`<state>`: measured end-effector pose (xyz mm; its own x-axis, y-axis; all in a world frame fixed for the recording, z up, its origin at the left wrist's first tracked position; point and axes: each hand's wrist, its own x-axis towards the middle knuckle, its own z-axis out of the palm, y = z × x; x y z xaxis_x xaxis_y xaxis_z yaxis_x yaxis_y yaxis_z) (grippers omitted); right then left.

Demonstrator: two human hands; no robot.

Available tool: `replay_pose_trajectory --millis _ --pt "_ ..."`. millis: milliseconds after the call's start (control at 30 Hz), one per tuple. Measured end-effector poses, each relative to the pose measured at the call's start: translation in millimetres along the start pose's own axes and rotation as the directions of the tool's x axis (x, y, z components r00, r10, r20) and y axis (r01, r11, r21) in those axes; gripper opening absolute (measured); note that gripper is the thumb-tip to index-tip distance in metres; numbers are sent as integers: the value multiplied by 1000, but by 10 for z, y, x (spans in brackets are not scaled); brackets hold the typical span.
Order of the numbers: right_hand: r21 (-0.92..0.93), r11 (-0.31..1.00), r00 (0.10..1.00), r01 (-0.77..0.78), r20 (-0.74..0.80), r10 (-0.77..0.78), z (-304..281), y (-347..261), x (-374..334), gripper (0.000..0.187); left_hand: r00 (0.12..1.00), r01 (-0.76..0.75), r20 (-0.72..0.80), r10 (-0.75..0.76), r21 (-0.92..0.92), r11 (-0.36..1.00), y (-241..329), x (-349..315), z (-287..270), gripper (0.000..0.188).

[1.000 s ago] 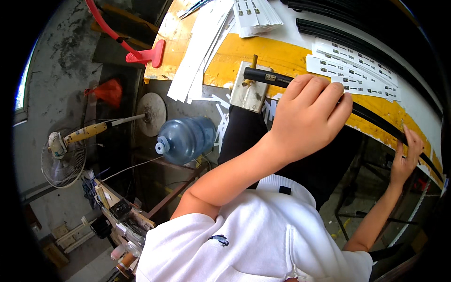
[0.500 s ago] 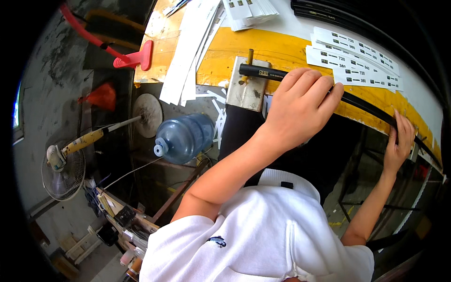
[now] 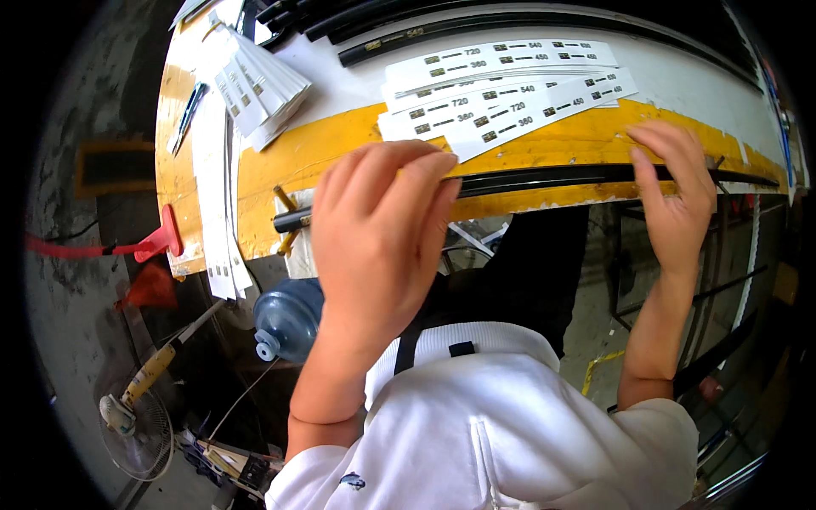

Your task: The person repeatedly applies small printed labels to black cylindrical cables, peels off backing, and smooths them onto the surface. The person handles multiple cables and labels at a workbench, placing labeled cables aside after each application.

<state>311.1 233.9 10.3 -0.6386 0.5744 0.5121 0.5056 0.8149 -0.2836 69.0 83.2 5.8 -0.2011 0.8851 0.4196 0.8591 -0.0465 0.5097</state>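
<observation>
A long black tube (image 3: 552, 177) lies along the near edge of the yellow-and-white table. Its left end sits by the yellowish pegs (image 3: 285, 199) of a metal block, and its right end passes a thin peg. Raised over the tube's left part is my left hand (image 3: 374, 229), fingers curled in, their tips near the corner of the printed label sheets (image 3: 510, 98). Whatever those fingertips hold, if anything, is hidden. My right hand (image 3: 680, 187) hovers at the tube's right part, thumb and fingers apart, with nothing seen between them.
More black tubes (image 3: 399, 42) lie at the back of the table. A fanned stack of label strips (image 3: 255, 85) and long white strips (image 3: 217, 204) are on the left. Below stand a blue water bottle (image 3: 289, 319) and a fan (image 3: 136, 425); a red-handled tool (image 3: 161, 234) hangs at the table's corner.
My view has swung right. My left hand has come off its grip around the tube and lifted above it; my right hand has left the tube's right end and opened.
</observation>
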Motion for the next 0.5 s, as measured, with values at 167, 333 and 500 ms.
replay_pose_trajectory --millis 167,333,500 --pt "80 996 990 -43 134 32 90 -25 273 18 978 106 177 -114 52 993 74 334 -43 15" --pt "107 989 995 -98 10 98 138 -15 286 13 932 6 340 -125 331 944 140 595 235 34" --pt "146 971 976 -192 -80 205 52 39 189 11 899 24 406 -166 332 943 139 699 357 30"
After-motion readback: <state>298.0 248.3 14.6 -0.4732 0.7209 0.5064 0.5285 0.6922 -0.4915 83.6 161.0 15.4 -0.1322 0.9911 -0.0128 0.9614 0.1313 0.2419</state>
